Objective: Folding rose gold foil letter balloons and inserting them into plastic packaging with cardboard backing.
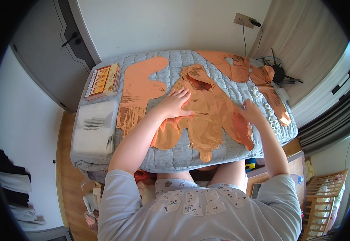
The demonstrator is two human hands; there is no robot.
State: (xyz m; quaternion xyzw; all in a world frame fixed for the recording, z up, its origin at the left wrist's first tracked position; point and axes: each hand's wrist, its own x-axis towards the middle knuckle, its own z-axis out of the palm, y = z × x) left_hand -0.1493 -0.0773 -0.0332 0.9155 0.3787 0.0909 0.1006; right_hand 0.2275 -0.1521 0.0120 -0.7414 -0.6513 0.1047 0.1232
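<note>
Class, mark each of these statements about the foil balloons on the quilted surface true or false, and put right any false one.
1. The left hand lies flat on the middle balloon. True.
2. The right hand holds a pair of scissors. False: it rests on the same balloon's right part, with no tool in view.
3. A colourful box lies at the far left corner of the quilt. True.
4. The balloons are blue. False: they are copper-orange.
5. Another flat balloon lies to the left of the left hand. True.
</note>
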